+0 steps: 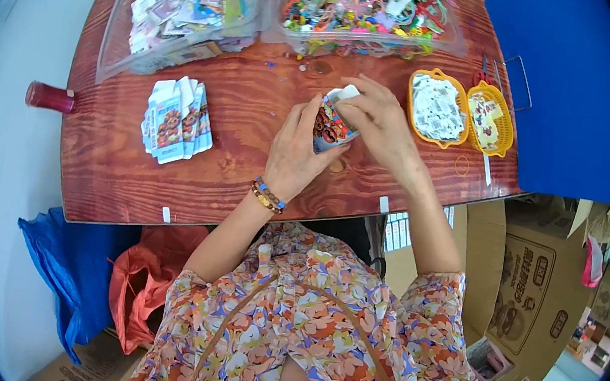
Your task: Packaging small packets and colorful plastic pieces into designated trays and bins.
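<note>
The brown worktop (242,145) fills the middle of the frame, its far edge cut off at the top. At upper right, a blue panel (568,93) covers its corner. Two clear bins, one at upper left (115,34) and one at upper centre (361,46), are cropped by the top edge; their heaped contents are too jumbled to tell apart. At centre, the left hand (296,147) curls half-closed around a small printed box, its thumb along the lower side. The right hand (385,128) bends its fingers against the box's upper end; I cannot tell whether they pinch it. Left of centre lies a stack of flat cartons (178,123), the lower ones mostly covered. Right of centre, a larger yellow basket (437,140) stands beside a smaller yellow basket (507,135). The small printed box (332,128) sits at frame centre, partly hidden by fingers, its inside unseen. Red-handled scissors (480,76) show indistinctly behind the baskets.
</note>
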Available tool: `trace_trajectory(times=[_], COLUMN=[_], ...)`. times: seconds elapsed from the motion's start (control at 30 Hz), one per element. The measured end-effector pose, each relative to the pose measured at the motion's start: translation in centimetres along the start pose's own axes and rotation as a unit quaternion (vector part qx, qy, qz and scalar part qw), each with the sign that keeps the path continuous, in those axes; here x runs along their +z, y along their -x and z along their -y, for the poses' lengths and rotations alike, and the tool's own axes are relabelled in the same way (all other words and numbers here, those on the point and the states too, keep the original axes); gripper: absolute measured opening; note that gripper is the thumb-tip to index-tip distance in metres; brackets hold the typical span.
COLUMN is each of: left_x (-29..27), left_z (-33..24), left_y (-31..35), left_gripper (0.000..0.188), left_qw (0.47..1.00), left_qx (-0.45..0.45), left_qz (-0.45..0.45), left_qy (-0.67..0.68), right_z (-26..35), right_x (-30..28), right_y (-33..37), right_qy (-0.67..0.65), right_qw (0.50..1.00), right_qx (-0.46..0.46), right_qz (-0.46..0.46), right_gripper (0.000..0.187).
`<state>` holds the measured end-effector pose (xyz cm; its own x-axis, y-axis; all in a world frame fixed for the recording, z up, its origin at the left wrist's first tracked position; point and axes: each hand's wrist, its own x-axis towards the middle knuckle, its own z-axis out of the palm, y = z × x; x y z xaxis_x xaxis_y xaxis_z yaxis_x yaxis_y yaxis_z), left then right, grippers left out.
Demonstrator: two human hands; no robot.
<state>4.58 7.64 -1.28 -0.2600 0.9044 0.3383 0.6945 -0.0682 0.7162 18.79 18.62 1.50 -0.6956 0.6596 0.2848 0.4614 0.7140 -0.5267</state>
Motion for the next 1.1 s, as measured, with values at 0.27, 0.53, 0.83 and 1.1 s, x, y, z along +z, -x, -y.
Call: trace_trajectory(times=[0.27,0.53,0.83,1.1], left_x=[-1.4,-1.5,-1.0,-3.7], left_z=[1.4,1.7,1.1,1.9], left_y=[1.2,1.5,1.6,2.4], left_gripper=[0.084,0.083,0.085,0.059], left_qw=[0.995,0.997,0.99,0.99], left_qx=[-0.016,-0.02,-0.043,-0.088], left_qz=[0.018,-0.011,-0.13,0.006], left_qy=[0.101,0.076,0.029,0.11], right_z=[1.3,1.7,4.9,1.9], right_x=[-3.4,-1.7,2.9,1.9], right_y=[0.5,0.6,1.7,1.6], right_qy=[-0.345,-0.28,-0.083,-0.304], right_qw=[0.928,0.954,0.985,0.952], right_qx=[0.061,0.055,-0.072,0.007], right_qz=[0.127,0.088,-0.137,-0.041], right_gripper=[0.026,0.022,0.027,0.027])
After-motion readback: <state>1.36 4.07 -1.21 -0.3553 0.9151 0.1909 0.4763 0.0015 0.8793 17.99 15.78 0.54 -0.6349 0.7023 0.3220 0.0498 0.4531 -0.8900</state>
